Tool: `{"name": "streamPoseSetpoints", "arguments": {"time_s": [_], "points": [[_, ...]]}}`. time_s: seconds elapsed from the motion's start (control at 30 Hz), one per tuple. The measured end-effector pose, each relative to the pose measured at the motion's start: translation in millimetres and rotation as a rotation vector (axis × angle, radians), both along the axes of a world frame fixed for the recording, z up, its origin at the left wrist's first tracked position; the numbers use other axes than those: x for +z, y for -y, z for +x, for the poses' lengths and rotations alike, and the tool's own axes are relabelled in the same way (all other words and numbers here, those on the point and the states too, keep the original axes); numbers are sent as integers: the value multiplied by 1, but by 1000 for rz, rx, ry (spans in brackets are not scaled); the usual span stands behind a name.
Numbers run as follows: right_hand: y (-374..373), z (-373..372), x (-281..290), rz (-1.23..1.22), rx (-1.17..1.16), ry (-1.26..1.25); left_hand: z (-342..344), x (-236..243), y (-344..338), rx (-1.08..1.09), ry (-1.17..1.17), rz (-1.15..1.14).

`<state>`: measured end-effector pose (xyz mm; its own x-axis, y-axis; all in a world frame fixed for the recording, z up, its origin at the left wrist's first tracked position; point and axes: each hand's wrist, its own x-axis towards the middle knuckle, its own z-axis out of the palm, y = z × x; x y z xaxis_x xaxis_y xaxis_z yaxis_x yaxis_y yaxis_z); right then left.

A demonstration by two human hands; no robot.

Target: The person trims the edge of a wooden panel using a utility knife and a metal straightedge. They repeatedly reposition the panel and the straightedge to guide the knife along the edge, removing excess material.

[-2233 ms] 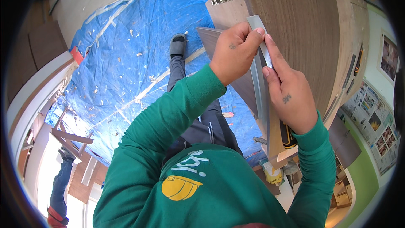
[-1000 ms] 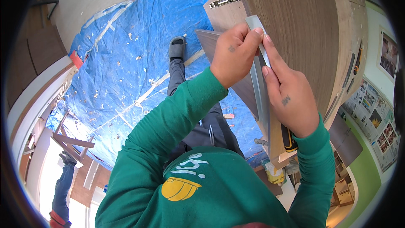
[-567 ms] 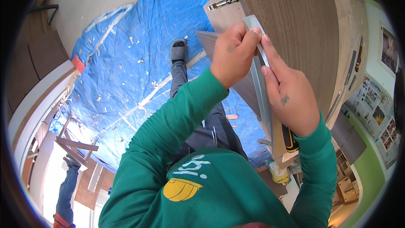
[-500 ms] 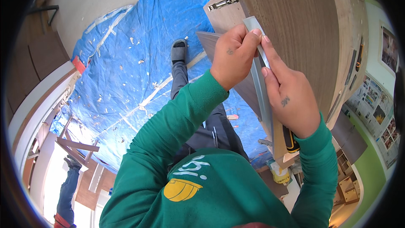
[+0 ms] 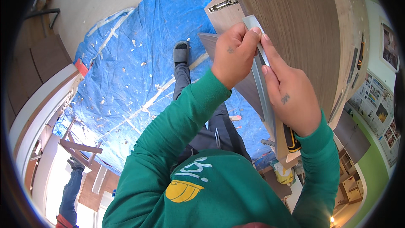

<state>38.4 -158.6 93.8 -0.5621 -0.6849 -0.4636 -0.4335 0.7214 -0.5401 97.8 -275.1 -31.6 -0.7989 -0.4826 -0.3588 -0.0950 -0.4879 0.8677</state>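
My left hand (image 5: 236, 57) is closed on a pale grey, shiny strip (image 5: 250, 20) near its upper end, thumb over it, along the edge of a brown wood-grain panel (image 5: 303, 21). My right hand (image 5: 291, 97) holds the strip lower down, index finger stretched along it and thumb pressed beside it; its other fingers are hidden. A longer grey strip (image 5: 263, 97) runs downward between my hands and beyond. A metal hinge (image 5: 223, 4) sits on a light board above my left hand. A black-and-yellow tool (image 5: 292, 139) lies partly hidden below my right hand.
A taped blue tarp (image 5: 126, 80) covers the floor around my foot (image 5: 181, 52). A second board (image 5: 209, 42) slants beside the panel. A wooden frame (image 5: 80, 145) and another person's leg (image 5: 69, 194) are at lower left. Thin tools (image 5: 360, 52) lie along the right edge.
Both hands stay on the strip in nearly the same grip. The whole view has shifted slightly, with the floor and my legs a little further right in the picture.
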Motion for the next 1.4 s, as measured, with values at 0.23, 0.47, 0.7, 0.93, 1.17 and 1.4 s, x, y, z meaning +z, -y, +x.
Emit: {"name": "streamPoseSetpoints", "arguments": {"time_s": [0.23,0.47,0.7,0.93,1.17,1.4], "points": [[10,-6,1,17,0,11,-2,3,2,18,18,-10],[12,-5,3,38,7,-5,-7,-1,4,47,-8,36],[14,-9,-3,-22,-7,-7,-10,2,6,54,24,-8],[19,-9,1,-2,-3,-12,-13,-1,8,50,18,-4],[19,-10,-1,8,15,-21,-14,6,16,44,-15,18],[16,-11,-5,-33,51,-57,-11,-2,12,-1,34,31]]}}
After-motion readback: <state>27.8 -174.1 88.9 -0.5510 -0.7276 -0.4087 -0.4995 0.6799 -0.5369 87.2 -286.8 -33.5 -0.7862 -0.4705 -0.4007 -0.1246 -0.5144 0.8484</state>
